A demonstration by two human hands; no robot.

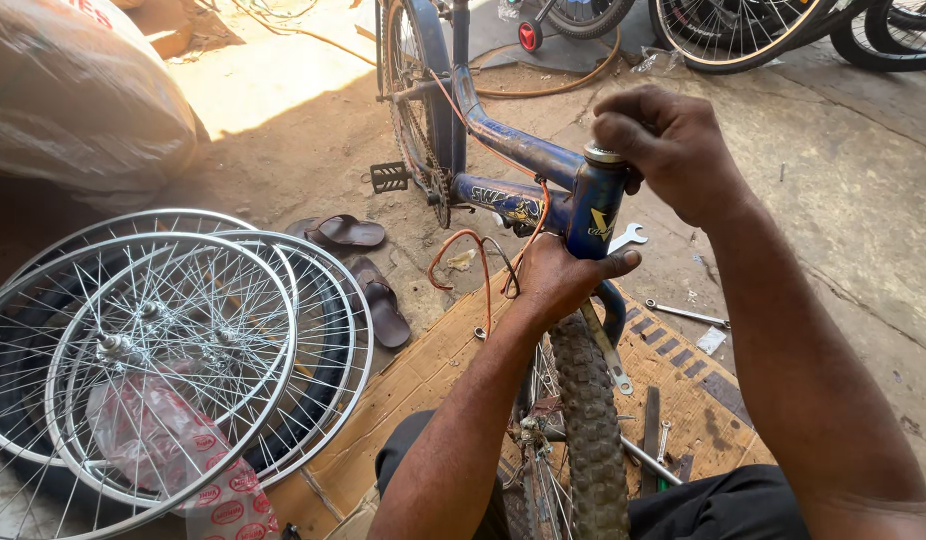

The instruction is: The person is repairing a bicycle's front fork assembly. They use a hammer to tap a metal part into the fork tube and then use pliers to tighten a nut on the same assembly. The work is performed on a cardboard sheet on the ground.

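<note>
Head view, looking down on a blue bicycle frame (513,150) standing on ground and flattened cardboard (423,380). Left hand (558,275) wraps the lower head tube (595,205), fingers closed around it, thumb lying across the near side. Right hand (668,150) sits on top of the head tube, fingers curled tight over the headset cap (603,153); whether it holds a tool I cannot tell.

Knobby front tyre (588,420) runs down between the knees, fork blade (605,345) beside it. Orange brake cable (463,245) loops loose just left of the left wrist.

Left: stack of bare spoked rims (173,340), two sandals (358,260) beyond. Right: spanners (686,314) scattered on cardboard.

Risk, as judged: the frame stands held by hand grip alone, so hard twisting at the top could swing the fork and pinch the left thumb. The loose cable could also snag the wrist.
</note>
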